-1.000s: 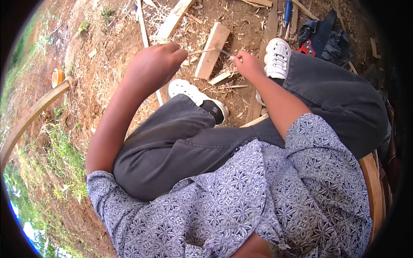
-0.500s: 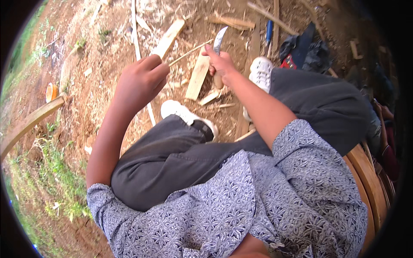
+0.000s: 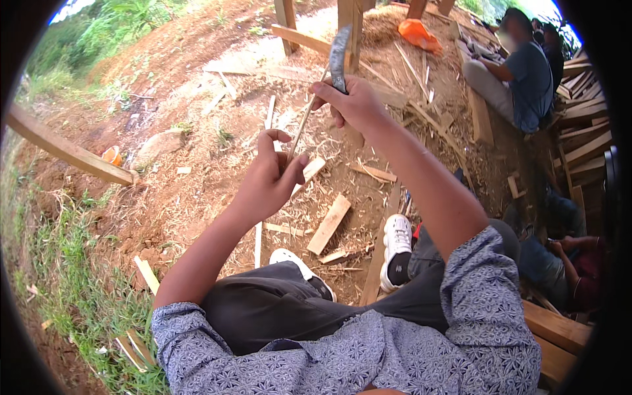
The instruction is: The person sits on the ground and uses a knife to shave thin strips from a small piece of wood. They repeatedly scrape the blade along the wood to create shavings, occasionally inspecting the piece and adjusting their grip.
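Raised before me, my right hand (image 3: 352, 105) is closed round a knife whose curved grey blade (image 3: 338, 60) points up. A thin wooden stick (image 3: 302, 126) slants down from beside the blade and the right thumb to my left hand (image 3: 266, 176). The left thumb and fingers are closed on its lower end, with the forefinger curled above it. The fist hides the knife's handle. Below the hands a short flat wooden board (image 3: 329, 224) lies on the ground, near my white shoes (image 3: 397, 242).
Wood shavings and offcuts cover the brown soil. A curved beam (image 3: 72, 153) juts in from the left, near an orange roll (image 3: 112, 156). Wooden posts (image 3: 350, 33) and an orange bag (image 3: 419, 35) stand farther off. Other people (image 3: 526, 82) sit at the right by stacked planks (image 3: 589, 155).
Both hands have risen and moved farther out, and the stick is now steeper. My left hand has turned so its thumb and forefinger show. The view has tilted up, revealing posts and people.
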The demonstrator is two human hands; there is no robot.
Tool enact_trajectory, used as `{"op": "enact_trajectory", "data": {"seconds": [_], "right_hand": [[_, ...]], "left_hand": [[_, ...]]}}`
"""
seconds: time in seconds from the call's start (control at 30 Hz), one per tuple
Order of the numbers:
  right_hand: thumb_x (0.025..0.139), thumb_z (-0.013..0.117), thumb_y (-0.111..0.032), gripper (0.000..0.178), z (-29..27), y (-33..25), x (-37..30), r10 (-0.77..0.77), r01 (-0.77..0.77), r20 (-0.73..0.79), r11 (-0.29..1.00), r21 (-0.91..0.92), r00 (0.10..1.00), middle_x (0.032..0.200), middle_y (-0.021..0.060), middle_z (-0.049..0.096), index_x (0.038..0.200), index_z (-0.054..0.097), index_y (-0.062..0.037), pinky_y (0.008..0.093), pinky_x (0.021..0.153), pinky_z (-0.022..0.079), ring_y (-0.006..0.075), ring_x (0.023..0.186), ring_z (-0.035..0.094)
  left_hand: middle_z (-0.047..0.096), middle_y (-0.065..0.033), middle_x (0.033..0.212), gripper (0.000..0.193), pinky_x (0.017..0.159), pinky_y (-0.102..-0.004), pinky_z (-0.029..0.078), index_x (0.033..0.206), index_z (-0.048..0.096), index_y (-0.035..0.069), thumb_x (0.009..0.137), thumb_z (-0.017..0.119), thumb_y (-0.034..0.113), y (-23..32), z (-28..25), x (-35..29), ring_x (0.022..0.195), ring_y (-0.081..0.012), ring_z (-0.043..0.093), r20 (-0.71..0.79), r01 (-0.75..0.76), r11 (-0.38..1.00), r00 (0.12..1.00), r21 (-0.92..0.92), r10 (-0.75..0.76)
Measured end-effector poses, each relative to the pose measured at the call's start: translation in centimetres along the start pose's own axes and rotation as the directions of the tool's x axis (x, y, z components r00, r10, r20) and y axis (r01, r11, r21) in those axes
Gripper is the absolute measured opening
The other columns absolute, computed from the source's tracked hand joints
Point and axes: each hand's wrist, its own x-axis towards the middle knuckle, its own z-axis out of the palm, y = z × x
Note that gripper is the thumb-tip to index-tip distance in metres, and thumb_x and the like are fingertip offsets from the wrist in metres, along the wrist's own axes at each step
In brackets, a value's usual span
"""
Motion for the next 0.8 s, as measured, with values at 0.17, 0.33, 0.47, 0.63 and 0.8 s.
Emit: {"op": "enact_trajectory", "data": {"seconds": [0.17, 0.33, 0.47, 0.63, 0.8], "right_hand": [[0.100, 0.069, -0.029, 0.030, -0.3, -7.5, -0.9, -0.053, 0.111, 0.229, 0.963, -0.246, 0.972, 0.086, 0.0009, 0.072, 0.112, 0.068, -0.0016, 0.0203, 0.045, 0.041, 0.0024, 0.050, 0.049], [0.105, 0.060, -0.033, 0.034, -1.4, -8.2, -3.9, 0.076, 0.061, 0.287, 0.896, -0.439, 0.955, 0.074, -0.0023, 0.062, 0.120, 0.068, -0.0030, 0.0198, 0.046, 0.039, 0.0023, 0.052, 0.050], [0.110, 0.047, -0.037, 0.043, -2.1, -4.5, -5.1, 0.078, 0.013, 0.350, 0.968, -0.250, 0.933, 0.070, -0.0042, 0.049, 0.134, 0.058, -0.0033, 0.0216, 0.051, 0.036, 0.0038, 0.054, 0.044], [0.110, 0.042, -0.025, 0.040, 0.0, -4.3, -7.5, 0.067, 0.039, 0.479, 0.977, -0.209, 0.875, 0.088, 0.0040, 0.056, 0.145, 0.038, -0.0065, 0.0304, 0.076, 0.043, 0.0123, 0.080, 0.050], [0.105, 0.054, -0.018, 0.039, -0.9, -3.5, -8.0, -0.087, 0.186, 0.472, 0.968, -0.167, 0.877, 0.086, 0.0041, 0.058, 0.138, 0.037, -0.0088, 0.0273, 0.069, 0.041, 0.0088, 0.074, 0.050]], "left_hand": [[0.048, 0.0032, 0.057, 0.029, 0.045, -0.0219, 0.031, 0.127, 0.055, 0.006, 0.112, 0.041, 0.027, 4.4, -2.5, -1.7, 0.046, -0.0044, 0.039, 0.082, 0.105, 0.931, 0.993, -0.348, -0.081], [0.047, 0.0041, 0.058, 0.025, 0.043, -0.0207, 0.026, 0.124, 0.057, 0.006, 0.110, 0.046, 0.024, 7.3, -2.1, -4.8, 0.045, -0.0033, 0.033, -0.010, 0.109, 0.912, 0.992, -0.396, -0.122], [0.044, 0.0047, 0.062, 0.020, 0.042, -0.0206, 0.024, 0.121, 0.053, 0.007, 0.108, 0.049, 0.022, 7.2, -0.7, -5.7, 0.045, -0.0037, 0.030, -0.070, 0.133, 0.849, 0.978, -0.511, -0.195], [0.042, 0.0030, 0.063, 0.019, 0.039, -0.0213, 0.024, 0.121, 0.049, 0.006, 0.107, 0.045, 0.019, 5.7, 0.0, -5.1, 0.044, -0.0050, 0.030, -0.036, 0.179, 0.722, 0.962, -0.668, -0.272], [0.046, 0.0021, 0.067, 0.020, 0.044, -0.0221, 0.027, 0.121, 0.046, 0.008, 0.109, 0.038, 0.023, 5.1, 0.6, -3.1, 0.052, -0.0050, 0.037, 0.011, 0.225, 0.699, 0.955, -0.678, -0.296]]}}
